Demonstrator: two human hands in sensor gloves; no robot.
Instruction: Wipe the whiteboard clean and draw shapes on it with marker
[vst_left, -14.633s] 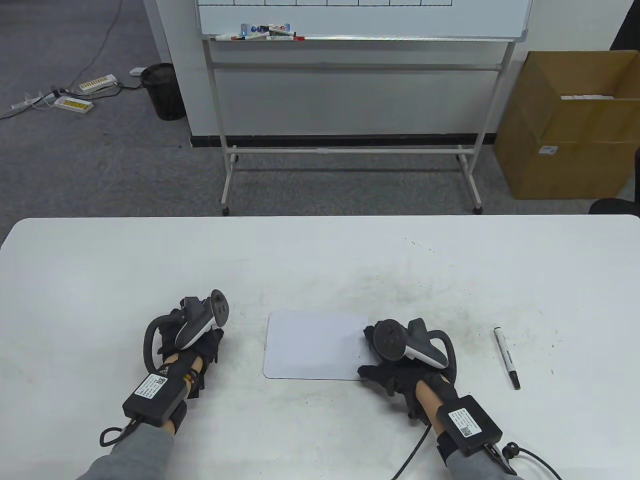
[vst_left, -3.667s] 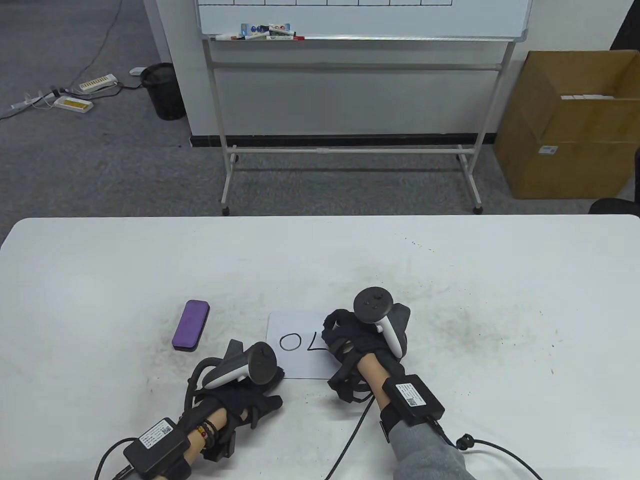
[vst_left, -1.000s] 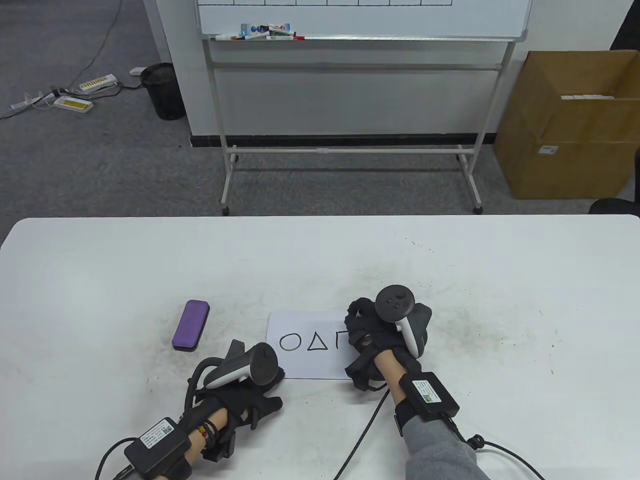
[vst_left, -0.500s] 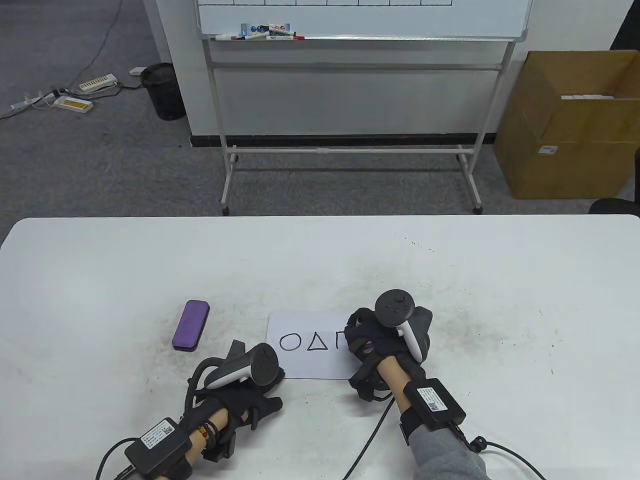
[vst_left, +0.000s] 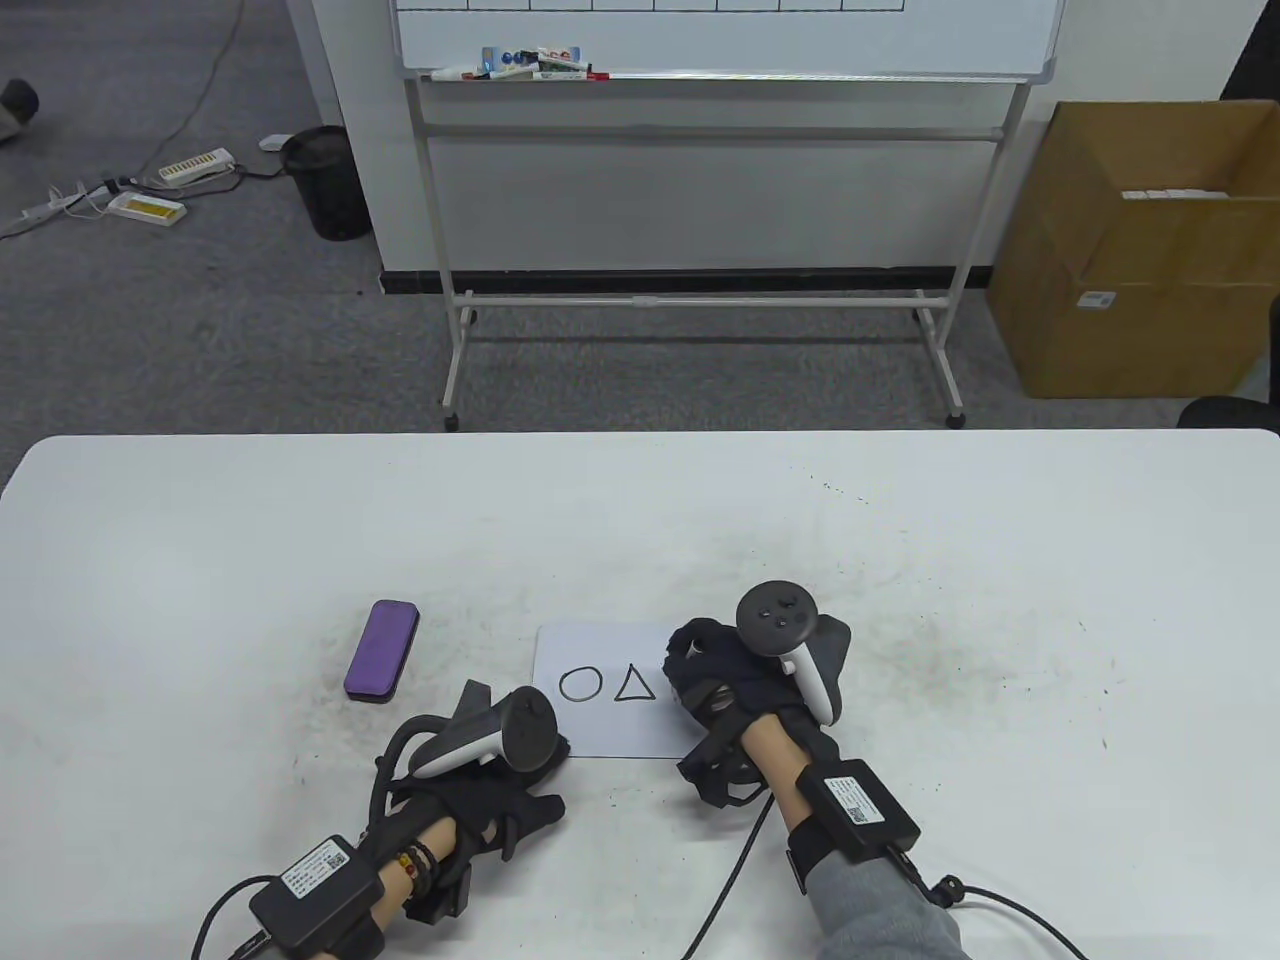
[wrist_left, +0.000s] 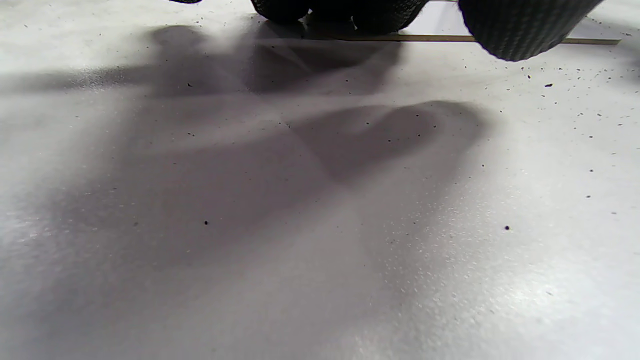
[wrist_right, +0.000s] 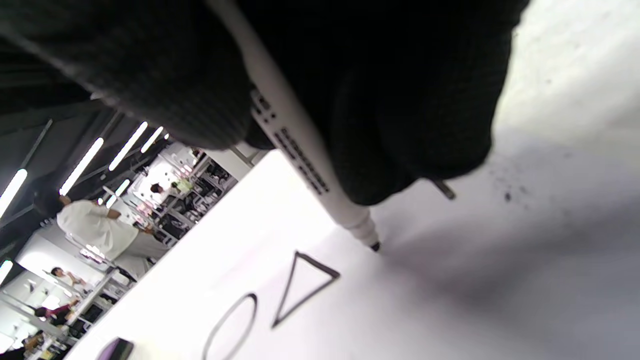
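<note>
A small whiteboard (vst_left: 610, 725) lies flat on the table, with a black circle (vst_left: 579, 684) and a triangle (vst_left: 631, 684) drawn on it. My right hand (vst_left: 700, 680) covers the board's right part and grips a white marker (wrist_right: 295, 145). In the right wrist view the marker's black tip touches the board just right of the triangle (wrist_right: 300, 285). My left hand (vst_left: 530, 790) rests flat at the board's lower-left corner, its fingertips (wrist_left: 520, 25) near the board's edge. A purple eraser (vst_left: 381, 650) lies to the left of the board.
The white table (vst_left: 1000, 560) is speckled with dark dust. Beyond its far edge stand a large whiteboard on a stand (vst_left: 700, 130), a black bin (vst_left: 328, 180) and a cardboard box (vst_left: 1140, 250). Cables trail from both wrists.
My right hand with the marker has shifted left over the half-drawn third shape, which is now hidden. The left hand and the eraser have not moved in the last second.
</note>
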